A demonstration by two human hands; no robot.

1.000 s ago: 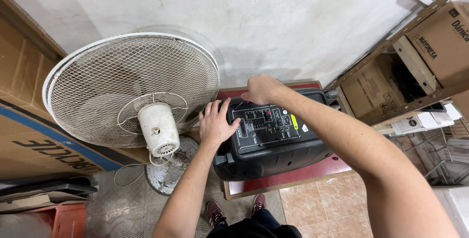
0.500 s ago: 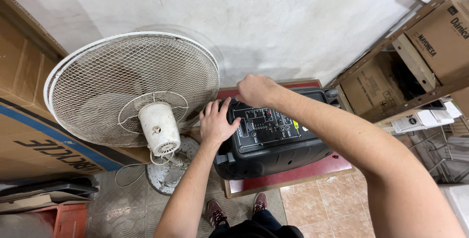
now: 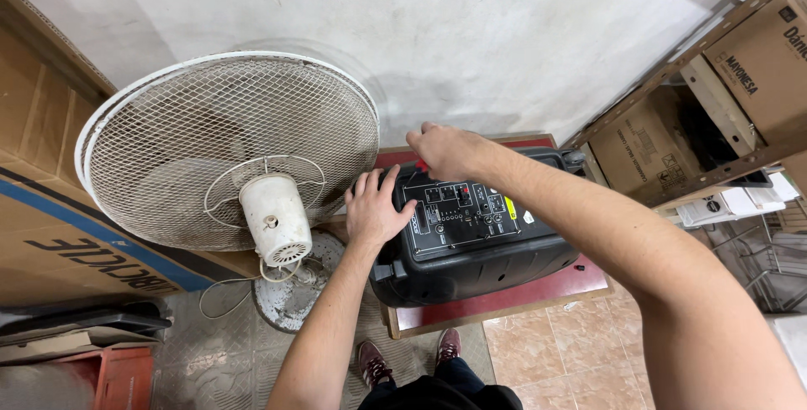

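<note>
Left hand (image 3: 372,208) lies flat, fingers spread, on the left upper edge of the black speaker (image 3: 471,233), holding nothing. Right hand (image 3: 445,151) is curled at the speaker's far top edge, fingers closed near a small red part (image 3: 422,164); whether it grips anything cannot be told. Speaker lies on its back with the control panel (image 3: 462,212) facing up, between and just under both hands, resting on a red-topped low table (image 3: 504,296). White pedestal fan (image 3: 227,153) stands just left of the left hand, against the wall. Cardboard boxes (image 3: 756,65) sit on a metal shelf at right. Person's shoes (image 3: 374,364) show below.
</note>
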